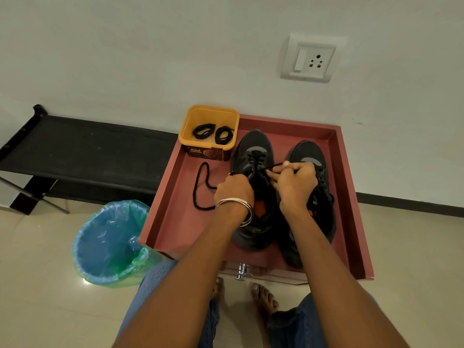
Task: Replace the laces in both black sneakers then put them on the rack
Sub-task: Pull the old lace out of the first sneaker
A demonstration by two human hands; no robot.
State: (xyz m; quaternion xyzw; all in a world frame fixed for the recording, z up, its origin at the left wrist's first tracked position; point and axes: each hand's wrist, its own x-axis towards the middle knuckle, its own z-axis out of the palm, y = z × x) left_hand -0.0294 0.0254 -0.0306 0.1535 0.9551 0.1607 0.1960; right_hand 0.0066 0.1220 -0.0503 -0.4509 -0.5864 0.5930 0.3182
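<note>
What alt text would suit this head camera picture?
Two hands, left hand and right hand, pull a black lace on the left sneaker in a red tray; spare laces fill a yellow tub.

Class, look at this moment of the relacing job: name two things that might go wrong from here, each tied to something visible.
1. Both hands, left hand and right hand, pull the lace on the left sneaker; a slipped grip might draw it out of an eyelet.
2. The loose lace trailing on the red tray could snag under the left wrist.
</note>
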